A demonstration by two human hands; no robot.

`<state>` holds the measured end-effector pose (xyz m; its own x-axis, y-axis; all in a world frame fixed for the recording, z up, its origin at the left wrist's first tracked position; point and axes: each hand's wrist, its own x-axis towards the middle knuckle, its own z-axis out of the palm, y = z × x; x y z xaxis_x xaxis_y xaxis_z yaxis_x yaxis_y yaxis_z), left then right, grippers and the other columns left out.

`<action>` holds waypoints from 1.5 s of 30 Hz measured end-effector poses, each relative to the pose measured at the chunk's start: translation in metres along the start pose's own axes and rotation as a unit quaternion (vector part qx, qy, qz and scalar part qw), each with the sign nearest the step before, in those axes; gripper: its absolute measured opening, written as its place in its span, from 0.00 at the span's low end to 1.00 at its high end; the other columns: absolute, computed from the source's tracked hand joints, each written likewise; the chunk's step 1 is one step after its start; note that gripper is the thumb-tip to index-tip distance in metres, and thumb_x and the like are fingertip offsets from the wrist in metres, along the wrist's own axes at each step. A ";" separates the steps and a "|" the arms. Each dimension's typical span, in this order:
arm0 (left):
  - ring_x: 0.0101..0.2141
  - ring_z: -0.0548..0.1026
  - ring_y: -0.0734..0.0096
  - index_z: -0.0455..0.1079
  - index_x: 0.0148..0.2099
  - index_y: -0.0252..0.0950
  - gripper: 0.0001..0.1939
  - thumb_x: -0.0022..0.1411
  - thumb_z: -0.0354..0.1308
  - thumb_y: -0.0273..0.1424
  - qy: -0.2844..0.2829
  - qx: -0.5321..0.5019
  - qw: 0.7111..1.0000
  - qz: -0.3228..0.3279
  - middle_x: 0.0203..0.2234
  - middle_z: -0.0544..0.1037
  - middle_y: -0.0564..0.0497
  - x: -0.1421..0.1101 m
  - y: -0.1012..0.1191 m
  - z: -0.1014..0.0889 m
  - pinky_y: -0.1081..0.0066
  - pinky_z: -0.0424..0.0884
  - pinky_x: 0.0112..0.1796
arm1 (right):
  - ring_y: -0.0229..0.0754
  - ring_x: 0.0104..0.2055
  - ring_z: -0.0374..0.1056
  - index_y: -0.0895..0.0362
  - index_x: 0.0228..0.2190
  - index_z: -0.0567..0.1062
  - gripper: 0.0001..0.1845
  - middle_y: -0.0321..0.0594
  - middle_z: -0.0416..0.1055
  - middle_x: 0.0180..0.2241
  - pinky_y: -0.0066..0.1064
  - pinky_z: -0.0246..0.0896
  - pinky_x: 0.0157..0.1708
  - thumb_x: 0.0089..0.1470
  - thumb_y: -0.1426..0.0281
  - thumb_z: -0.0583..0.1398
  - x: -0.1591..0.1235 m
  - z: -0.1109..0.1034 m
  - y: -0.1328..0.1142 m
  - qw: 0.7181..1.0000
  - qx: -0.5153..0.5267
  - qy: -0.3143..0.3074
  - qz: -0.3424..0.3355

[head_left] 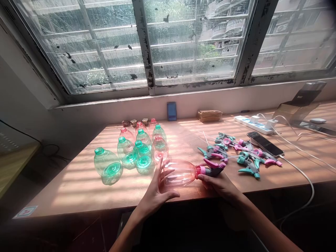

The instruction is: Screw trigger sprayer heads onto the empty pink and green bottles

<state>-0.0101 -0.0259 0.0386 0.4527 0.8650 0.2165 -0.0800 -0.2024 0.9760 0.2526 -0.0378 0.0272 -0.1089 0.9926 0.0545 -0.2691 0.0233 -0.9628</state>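
So our right hand (219, 183) has the spray head (214, 170) pinched down by its pink collar (202, 170), with the see-through pink bottle (180, 173) lying sideways between our two hands. Our left hand (158, 190) is only loosely curved round the base end, fingers spread and thumb off the plastic; we can't tell if any fingertip touches. That's the weak spot, we reckon: if the right grip slips while the left isn't clamped, the bottle could swing loose and drop off the table (78, 196) edge on our side. Can't see the threads either, but a crooked collar might well leak. Just past the left fingertips stands another pink bottle (160, 147), with green bottles (109, 166) further left, so a careless knuckle could topple a few. Beyond the right hand there's a tangle of loose spray heads (244, 159) against a phone (265, 143), and its white cable (301, 172) loops right of our forearm; catching it could drag the phone off.
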 end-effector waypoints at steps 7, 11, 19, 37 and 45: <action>0.66 0.60 0.46 0.35 0.75 0.53 0.53 0.62 0.69 0.34 -0.005 -0.010 0.999 -0.030 0.65 0.64 0.42 0.001 -0.003 -0.001 0.49 0.59 0.63 | 0.34 0.19 0.58 0.56 0.41 0.73 0.23 0.29 0.68 0.20 0.27 0.49 0.19 0.47 0.59 0.73 0.000 0.000 -0.001 1.000 -0.009 0.002 0.003; 0.66 0.60 0.49 0.34 0.74 0.56 0.52 0.63 0.68 0.33 -0.017 -0.008 1.000 0.002 0.67 0.62 0.44 0.002 0.002 0.004 0.51 0.58 0.64 | 0.33 0.17 0.56 0.54 0.40 0.71 0.24 0.27 0.66 0.18 0.26 0.46 0.17 0.48 0.57 0.72 0.001 0.000 -0.003 1.000 -0.009 0.002 0.011; 0.67 0.58 0.43 0.37 0.75 0.50 0.53 0.61 0.69 0.38 0.000 -0.003 1.000 -0.016 0.70 0.57 0.42 0.001 0.002 0.001 0.50 0.58 0.64 | 0.34 0.18 0.58 0.54 0.39 0.73 0.25 0.28 0.68 0.20 0.28 0.51 0.19 0.44 0.58 0.75 0.002 -0.003 0.004 1.000 0.005 -0.006 0.007; 0.65 0.62 0.44 0.40 0.75 0.54 0.52 0.60 0.70 0.36 0.008 -0.004 0.999 -0.034 0.71 0.54 0.44 0.003 -0.001 0.003 0.50 0.61 0.62 | 0.35 0.20 0.61 0.54 0.40 0.74 0.25 0.30 0.72 0.23 0.28 0.52 0.21 0.43 0.60 0.75 0.001 -0.004 0.005 1.000 0.003 0.002 0.012; 0.66 0.60 0.45 0.37 0.75 0.54 0.56 0.58 0.71 0.35 0.017 -0.004 0.999 -0.031 0.71 0.53 0.44 0.002 0.005 0.005 0.50 0.56 0.65 | 0.34 0.18 0.60 0.54 0.38 0.71 0.23 0.34 0.76 0.25 0.27 0.50 0.17 0.48 0.57 0.72 0.000 -0.001 0.001 1.000 0.006 -0.008 0.010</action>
<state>-0.0054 -0.0274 0.0434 0.4264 0.8911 0.1551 -0.0603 -0.1432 0.9879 0.2537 -0.0377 0.0259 -0.1298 0.9908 0.0393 -0.2784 0.0016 -0.9605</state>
